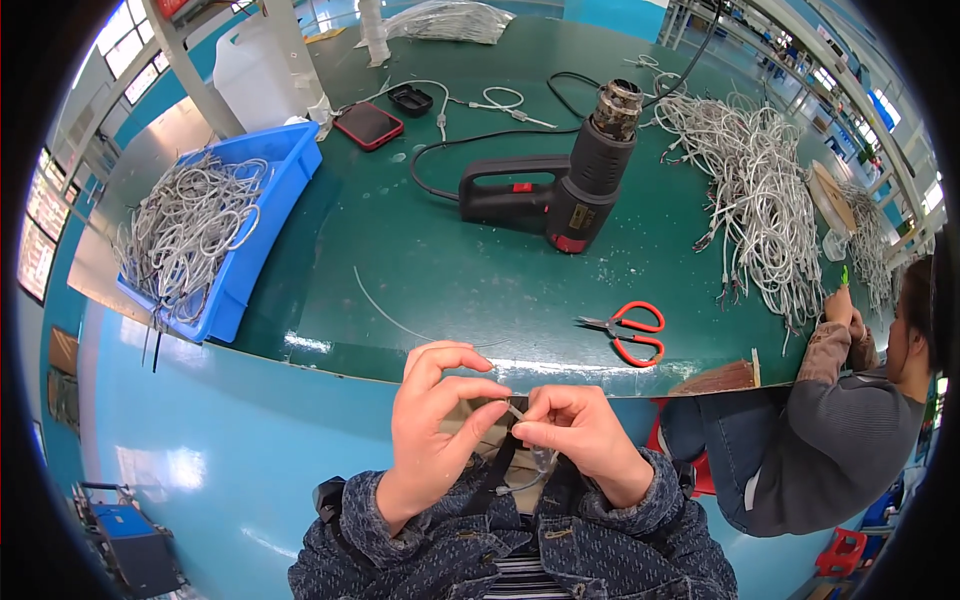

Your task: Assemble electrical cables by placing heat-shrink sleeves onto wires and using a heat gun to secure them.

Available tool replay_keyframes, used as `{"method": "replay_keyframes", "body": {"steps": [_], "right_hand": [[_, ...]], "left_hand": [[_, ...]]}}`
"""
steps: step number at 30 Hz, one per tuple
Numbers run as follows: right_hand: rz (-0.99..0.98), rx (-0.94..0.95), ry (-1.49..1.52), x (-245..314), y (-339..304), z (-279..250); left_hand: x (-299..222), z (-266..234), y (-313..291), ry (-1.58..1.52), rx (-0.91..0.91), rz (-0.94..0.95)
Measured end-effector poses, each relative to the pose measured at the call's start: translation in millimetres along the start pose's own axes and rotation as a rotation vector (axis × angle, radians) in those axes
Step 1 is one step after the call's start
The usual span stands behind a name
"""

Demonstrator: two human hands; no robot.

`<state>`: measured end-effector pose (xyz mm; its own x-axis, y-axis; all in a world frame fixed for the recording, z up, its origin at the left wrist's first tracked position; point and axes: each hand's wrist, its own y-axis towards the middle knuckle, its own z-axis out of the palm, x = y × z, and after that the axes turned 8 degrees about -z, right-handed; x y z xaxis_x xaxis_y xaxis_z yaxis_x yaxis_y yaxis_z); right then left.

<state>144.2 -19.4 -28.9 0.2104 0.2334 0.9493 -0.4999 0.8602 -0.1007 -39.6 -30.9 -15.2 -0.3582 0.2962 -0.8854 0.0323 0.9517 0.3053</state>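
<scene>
My left hand and my right hand meet in front of my body, just off the table's front edge. Between their fingertips is the thin end of a grey cable. Left thumb and a fingertip close on its tip, while the right thumb and forefinger pinch it a little lower. More of the grey cable loops below my right hand, beside a clear plastic piece that is partly hidden. Closest on the table lie red-handled scissors and a thin clear strand.
A black heat gun stands nozzle-up on the green table. A blue bin of grey cables is at left, a large cable pile at right. Behind lie a red-edged phone and black case. A co-worker sits at right.
</scene>
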Motion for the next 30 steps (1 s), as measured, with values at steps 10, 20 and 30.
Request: {"method": "replay_keyframes", "body": {"steps": [10,20,30], "right_hand": [[-0.211,0.070,-0.237,15.4,1.6,7.2],[-0.109,0.017,-0.112,11.2,1.6,8.2],[-0.068,-0.005,-0.070,8.7,1.6,9.1]], "left_hand": [[7.4,4.0,0.2,-0.116,0.003,0.017],[5.1,1.2,2.4,-0.069,0.003,0.004],[11.2,0.2,2.6,-0.182,0.151,-0.172]]}}
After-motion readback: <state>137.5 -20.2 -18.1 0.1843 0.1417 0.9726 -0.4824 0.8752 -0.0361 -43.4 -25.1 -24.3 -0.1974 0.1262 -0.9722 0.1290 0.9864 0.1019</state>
